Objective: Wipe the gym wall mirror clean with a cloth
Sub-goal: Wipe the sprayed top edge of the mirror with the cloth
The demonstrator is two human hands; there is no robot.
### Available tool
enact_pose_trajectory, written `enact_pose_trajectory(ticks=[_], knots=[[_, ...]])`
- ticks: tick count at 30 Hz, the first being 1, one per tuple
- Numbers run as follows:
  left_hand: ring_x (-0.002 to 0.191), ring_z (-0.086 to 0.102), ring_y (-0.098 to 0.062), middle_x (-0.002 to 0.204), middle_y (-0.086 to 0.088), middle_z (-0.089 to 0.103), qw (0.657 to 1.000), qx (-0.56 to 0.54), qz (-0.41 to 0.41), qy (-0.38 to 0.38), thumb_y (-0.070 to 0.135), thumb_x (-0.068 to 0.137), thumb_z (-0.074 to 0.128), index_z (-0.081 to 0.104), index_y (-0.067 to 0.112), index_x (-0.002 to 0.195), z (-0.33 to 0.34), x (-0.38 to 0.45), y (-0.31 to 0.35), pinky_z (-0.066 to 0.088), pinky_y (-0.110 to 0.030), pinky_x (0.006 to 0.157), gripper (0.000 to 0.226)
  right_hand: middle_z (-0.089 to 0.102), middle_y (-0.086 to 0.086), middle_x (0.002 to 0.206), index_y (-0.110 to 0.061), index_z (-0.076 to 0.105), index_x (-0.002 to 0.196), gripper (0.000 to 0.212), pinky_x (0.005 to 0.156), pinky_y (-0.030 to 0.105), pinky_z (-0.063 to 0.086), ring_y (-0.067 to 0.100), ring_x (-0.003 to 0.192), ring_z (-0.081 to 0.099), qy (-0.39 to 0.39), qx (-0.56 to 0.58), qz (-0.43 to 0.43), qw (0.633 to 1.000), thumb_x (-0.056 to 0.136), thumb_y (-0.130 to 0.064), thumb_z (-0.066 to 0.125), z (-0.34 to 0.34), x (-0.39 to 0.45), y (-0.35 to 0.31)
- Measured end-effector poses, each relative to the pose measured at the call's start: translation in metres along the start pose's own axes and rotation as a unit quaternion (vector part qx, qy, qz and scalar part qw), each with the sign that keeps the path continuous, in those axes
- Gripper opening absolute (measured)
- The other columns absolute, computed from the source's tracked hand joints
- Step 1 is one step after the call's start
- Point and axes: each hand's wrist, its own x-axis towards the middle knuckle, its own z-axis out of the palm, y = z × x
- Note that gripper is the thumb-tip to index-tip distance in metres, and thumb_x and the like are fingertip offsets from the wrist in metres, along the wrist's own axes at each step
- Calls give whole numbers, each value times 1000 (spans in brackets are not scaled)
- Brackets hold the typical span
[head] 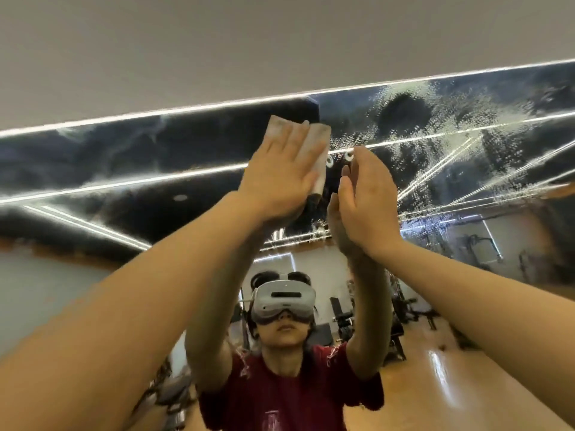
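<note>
The wall mirror (pixel 124 169) fills the view, and I look up at its top edge. My left hand (pixel 280 172) presses a folded white cloth (pixel 317 141) flat against the glass near the top, fingers straight. My right hand (pixel 367 197) rests open on the mirror just right of the cloth, fingers straight and holding nothing. Spray droplets (pixel 441 132) cover the glass to the right of both hands. The glass left of the cloth looks streaked but free of droplets.
A grey wall (pixel 280 42) runs above the mirror's top edge. The reflection shows a person in a red shirt with a headset, gym machines (pixel 401 309) and a shiny wooden floor (pixel 435 384).
</note>
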Motion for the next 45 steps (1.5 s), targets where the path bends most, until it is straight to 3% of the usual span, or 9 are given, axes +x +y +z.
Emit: enact_pose_trajectory(ticks=[4, 7, 9, 11, 22, 31, 36, 40, 45], knots=[[152, -1, -26, 165, -7, 3, 997, 13, 63, -38, 49, 100, 14, 5, 27, 157, 1, -39, -4, -3, -39, 121, 62, 54, 18, 130, -5, 53, 127, 45, 101, 53, 40, 35, 120, 50, 14, -115, 8, 993, 95, -30, 34, -16, 10, 24], [150, 5, -29, 164, -11, 6, 1000, 14, -24, -6, 42, 104, 27, 9, 25, 157, -9, -22, -26, 0, -39, 121, 59, 46, 17, 141, -12, 51, 135, 44, 106, 54, 35, 35, 130, 42, -4, -184, 12, 983, 96, -31, 42, -28, 14, 48], [150, 3, -32, 164, -13, 3, 994, 19, -111, -4, 40, 104, 28, 9, 24, 157, -16, -7, -35, 7, -44, 122, 58, 46, 17, 141, -17, 50, 137, 48, 105, 58, 35, 36, 131, 41, -22, -200, 16, 979, 94, -36, 39, -31, 14, 60], [150, -1, -34, 163, -14, 1, 989, 28, -144, -2, 41, 105, 27, 8, 25, 156, -14, 5, -35, 2, -45, 122, 57, 45, 17, 142, -21, 46, 140, 52, 106, 60, 33, 36, 132, 40, -38, -211, 14, 977, 94, -42, 34, -31, 12, 67], [151, -3, -32, 165, -11, -3, 995, 11, -98, -3, 45, 103, 20, 11, 30, 156, 6, -11, 10, -3, -43, 121, 55, 42, 13, 145, -28, 47, 141, 52, 108, 55, 23, 34, 135, 34, -34, -203, 4, 979, 93, -46, 35, -38, 11, 68], [152, -2, -29, 165, -6, 0, 968, -13, -249, 22, 45, 105, 20, 13, 35, 155, 11, 19, 28, 7, -49, 121, 51, 40, 13, 148, -25, 49, 141, 51, 109, 54, 23, 35, 135, 35, -49, -177, -55, 981, 94, -43, 39, -80, 45, 129], [152, -4, -27, 166, -3, -1, 960, -3, -280, 18, 45, 105, 21, 13, 36, 155, 10, 20, 33, 7, -47, 122, 51, 44, 14, 141, -26, 49, 139, 60, 108, 58, 25, 35, 130, 39, -67, -159, -66, 983, 91, -56, 30, -98, 64, 171], [152, -3, -26, 166, -3, -1, 952, -1, -307, 12, 45, 105, 20, 11, 36, 156, 11, 18, 46, 8, -49, 123, 52, 37, 13, 148, -27, 46, 142, 56, 111, 56, 19, 34, 137, 32, -70, -143, -78, 984, 93, -52, 33, -97, 62, 175], [150, 7, -32, 164, -6, 5, 948, -4, -317, 15, 48, 104, 18, 17, 33, 155, 19, -14, 95, 22, -55, 118, 53, 37, 16, 149, -26, 45, 142, 51, 112, 55, 18, 35, 139, 30, -67, -126, -85, 986, 96, -47, 37, -96, 62, 175]])
